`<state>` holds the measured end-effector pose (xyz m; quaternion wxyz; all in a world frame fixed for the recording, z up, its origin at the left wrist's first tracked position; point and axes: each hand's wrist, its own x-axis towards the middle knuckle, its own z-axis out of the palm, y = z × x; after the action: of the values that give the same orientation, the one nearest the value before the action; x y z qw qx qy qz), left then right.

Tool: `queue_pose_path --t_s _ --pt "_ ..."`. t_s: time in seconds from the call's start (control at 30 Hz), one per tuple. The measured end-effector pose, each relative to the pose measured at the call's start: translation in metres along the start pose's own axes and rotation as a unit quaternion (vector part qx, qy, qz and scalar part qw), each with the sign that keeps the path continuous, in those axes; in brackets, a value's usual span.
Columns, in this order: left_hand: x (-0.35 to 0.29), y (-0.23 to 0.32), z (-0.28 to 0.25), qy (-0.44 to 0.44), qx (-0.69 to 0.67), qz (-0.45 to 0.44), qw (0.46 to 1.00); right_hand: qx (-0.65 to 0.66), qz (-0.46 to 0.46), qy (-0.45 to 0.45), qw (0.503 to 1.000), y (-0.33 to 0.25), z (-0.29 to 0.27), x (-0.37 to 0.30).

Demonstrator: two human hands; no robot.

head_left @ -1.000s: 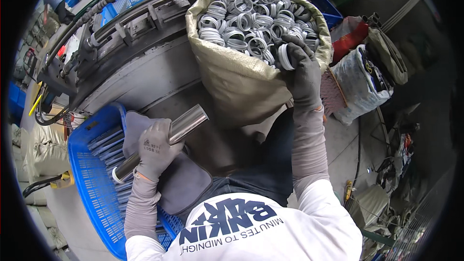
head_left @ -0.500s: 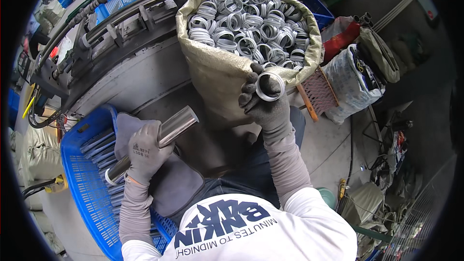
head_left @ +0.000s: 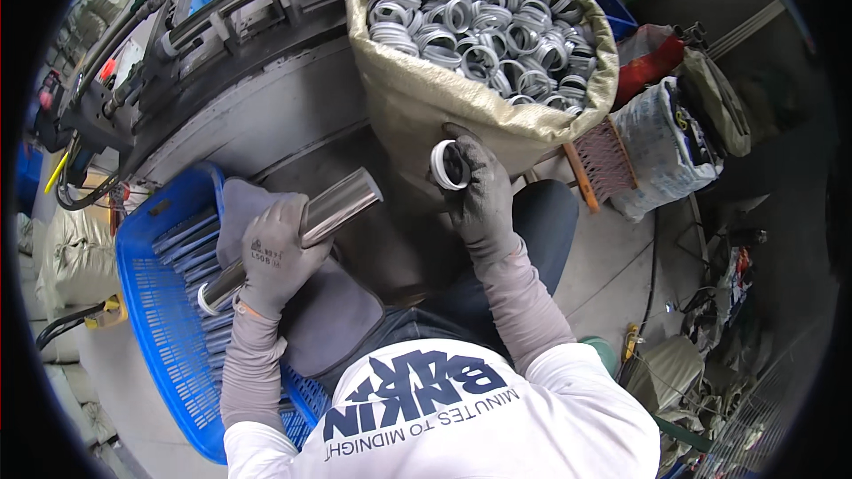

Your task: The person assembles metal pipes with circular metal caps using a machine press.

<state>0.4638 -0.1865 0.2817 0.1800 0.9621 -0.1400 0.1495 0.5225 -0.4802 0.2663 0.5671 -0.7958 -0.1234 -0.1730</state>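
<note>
Wrapped round a shiny metal tube (head_left: 342, 208), my gloved left hand (head_left: 282, 253) holds it at a slant over a grey pad on my lap. A white ring (head_left: 206, 299) sits around the tube's lower left end. Between the fingers of my gloved right hand (head_left: 482, 195) is a pale ring (head_left: 450, 165), held apart from the tube's upper right end. Just beyond that hand stands a large woven sack (head_left: 417, 106), its rim rolled down, full of similar rings (head_left: 497, 27).
At my left is a blue plastic basket (head_left: 146, 319) with several metal tubes inside. Machine rails (head_left: 240, 31) run along the upper left. A wooden-framed woven stool (head_left: 602, 160) and a stuffed white bag (head_left: 661, 151) are right of the sack.
My right hand has moved left and down, away from the sack's rim, bringing the ring nearer the tube. The view has shifted slightly; my left hand keeps its hold.
</note>
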Motion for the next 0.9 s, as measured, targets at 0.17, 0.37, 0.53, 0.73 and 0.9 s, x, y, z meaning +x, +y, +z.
queue_pose_path --t_s 0.17,0.37,0.53,0.73,0.9 --pt "-0.001 -0.001 0.0 -0.018 0.004 -0.005 1.0 0.099 -0.025 0.007 0.995 0.028 0.018 -0.008" --pt "-0.002 -0.001 0.0 -0.017 0.001 -0.007 1.0 0.293 0.213 0.039 0.931 0.011 0.03 -0.004" --pt "0.002 0.003 0.0 -0.026 -0.009 0.005 1.0 0.378 0.245 0.04 0.892 0.009 0.064 -0.015" --pt "0.003 -0.001 0.005 -0.012 0.011 0.005 1.0 0.327 0.154 0.011 0.932 -0.005 0.075 -0.024" --pt "0.002 -0.001 0.002 -0.023 0.016 -0.008 1.0 0.344 0.186 -0.03 0.92 -0.005 0.071 -0.023"
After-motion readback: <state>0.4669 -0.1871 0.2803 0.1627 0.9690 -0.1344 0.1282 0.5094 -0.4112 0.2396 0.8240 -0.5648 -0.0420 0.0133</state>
